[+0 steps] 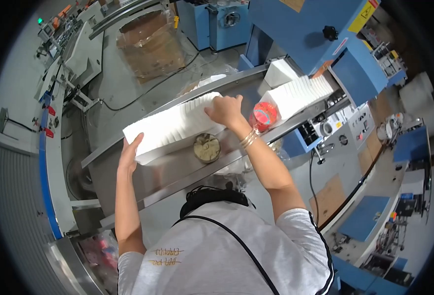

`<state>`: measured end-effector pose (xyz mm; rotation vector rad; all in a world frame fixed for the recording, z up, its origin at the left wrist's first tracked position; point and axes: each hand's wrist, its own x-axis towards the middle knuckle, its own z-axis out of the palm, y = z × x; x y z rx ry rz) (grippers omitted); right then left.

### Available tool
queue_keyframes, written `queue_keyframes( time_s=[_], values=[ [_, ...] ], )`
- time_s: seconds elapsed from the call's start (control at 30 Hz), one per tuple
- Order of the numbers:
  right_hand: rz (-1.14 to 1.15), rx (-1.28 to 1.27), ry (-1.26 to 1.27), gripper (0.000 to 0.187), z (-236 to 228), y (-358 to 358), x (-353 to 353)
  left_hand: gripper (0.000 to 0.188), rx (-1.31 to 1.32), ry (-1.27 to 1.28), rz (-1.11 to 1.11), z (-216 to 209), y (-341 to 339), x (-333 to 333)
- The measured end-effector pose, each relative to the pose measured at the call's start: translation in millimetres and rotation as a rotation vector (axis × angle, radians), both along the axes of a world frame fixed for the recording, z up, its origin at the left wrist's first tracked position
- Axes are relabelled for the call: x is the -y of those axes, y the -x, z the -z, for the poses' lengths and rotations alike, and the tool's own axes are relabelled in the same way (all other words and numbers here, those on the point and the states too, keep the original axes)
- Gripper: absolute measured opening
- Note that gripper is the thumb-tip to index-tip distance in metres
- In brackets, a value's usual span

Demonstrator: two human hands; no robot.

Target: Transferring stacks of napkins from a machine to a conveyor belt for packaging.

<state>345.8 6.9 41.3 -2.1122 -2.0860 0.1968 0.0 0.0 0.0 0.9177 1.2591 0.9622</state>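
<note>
A long stack (173, 123) lies on the bench (165, 177). A tub (207, 148) sits just in front of it. A round thing (263, 116) sits to the right, beside a short stack (300, 97). A box (159, 58) stands behind the bench.

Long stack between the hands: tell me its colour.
The stack is white, seen best in the head view.

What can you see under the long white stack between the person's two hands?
Bare metal trough shows along the near side of the white stack. Whatever lies directly beneath is covered and cannot be seen.
</note>
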Motion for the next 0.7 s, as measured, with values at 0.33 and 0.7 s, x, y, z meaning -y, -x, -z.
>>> queue_keyframes(
  time_s=[0.33, 0.7],
  values=[
    [0.182, -0.237, -0.019, 0.053, 27.3, -57.3, 24.4, 0.096, -0.056, -0.019, 0.173, -11.5, -35.9, 5.0],
    [0.06, -0.202, -0.098, 0.079, 43.1, 74.4, 112.7, 0.089, -0.083, -0.006, 0.142, -15.6, -48.6, 2.4]
  ],
)
